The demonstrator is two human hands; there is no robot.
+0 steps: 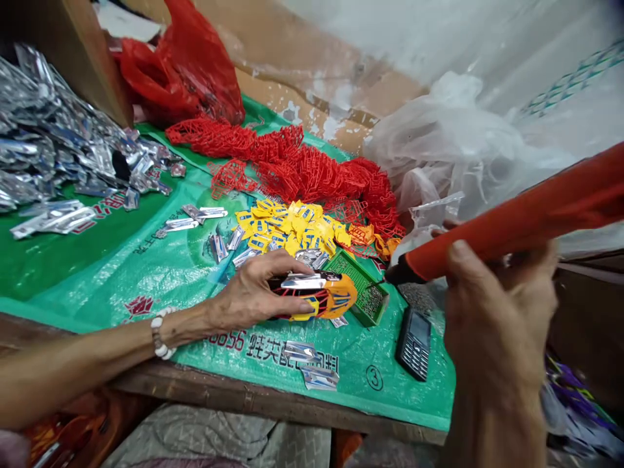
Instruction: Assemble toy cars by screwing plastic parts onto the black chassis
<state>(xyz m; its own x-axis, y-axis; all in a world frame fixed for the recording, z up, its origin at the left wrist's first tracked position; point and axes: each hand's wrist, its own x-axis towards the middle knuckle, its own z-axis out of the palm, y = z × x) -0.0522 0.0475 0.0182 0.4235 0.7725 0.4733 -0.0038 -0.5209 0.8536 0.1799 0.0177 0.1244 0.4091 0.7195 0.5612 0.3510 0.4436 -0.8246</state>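
Observation:
My left hand (248, 286) is closed around a toy car body (340, 299) with an orange-yellow end, red lattice, silver side piece and yellow panel. In my right hand (502, 312) is an orange electric screwdriver (507, 218), tilted down to the left. Its thin tip reaches over a small green tray (383, 313) of tiny metal screws (371, 300); whether a screw is on the tip I cannot tell. Behind the car body lies a heap of yellow panels (297, 224) with blue markings. Several loose silver pieces (319, 377) rest near the table's front edge.
A black keypad phone (414, 341) lies right of the tray. Red lattice frames (316, 172) are piled behind the yellow heap. Silver pieces (68, 143) fill the left side. A red plastic bag (195, 71) and clear plastic bags (439, 136) stand along the back.

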